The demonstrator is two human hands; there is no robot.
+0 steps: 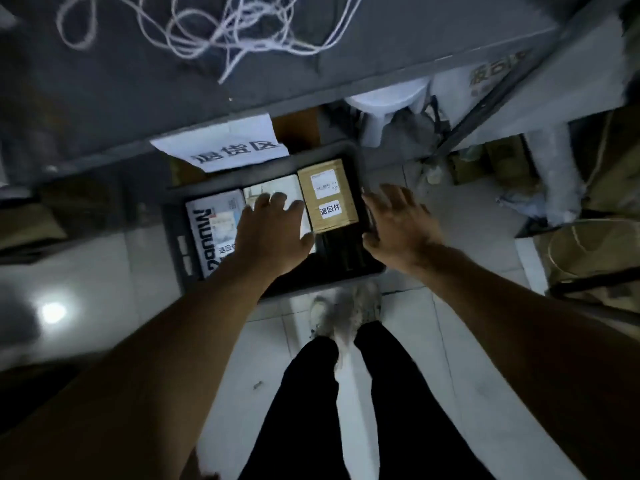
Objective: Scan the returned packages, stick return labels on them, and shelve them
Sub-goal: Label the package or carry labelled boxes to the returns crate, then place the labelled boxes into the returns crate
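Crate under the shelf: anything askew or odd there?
Nothing in the crate stands out: three labelled packages lie flat, side by side. Odd nearby: a loose white cord tangled on the shelf top, and the paper sign hanging crooked.

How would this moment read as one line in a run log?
stage: shelving | left hand: open over white middle parcel | right hand: open at dark plastic crate | brown cardboard box: labelled, in crate

Three packages flat, side by side at frame centre: brown cardboard box (327, 195) rightmost, white label "退回件" upward; pale middle parcel (273, 192); white printed box (214, 226) leftmost, also labelled.
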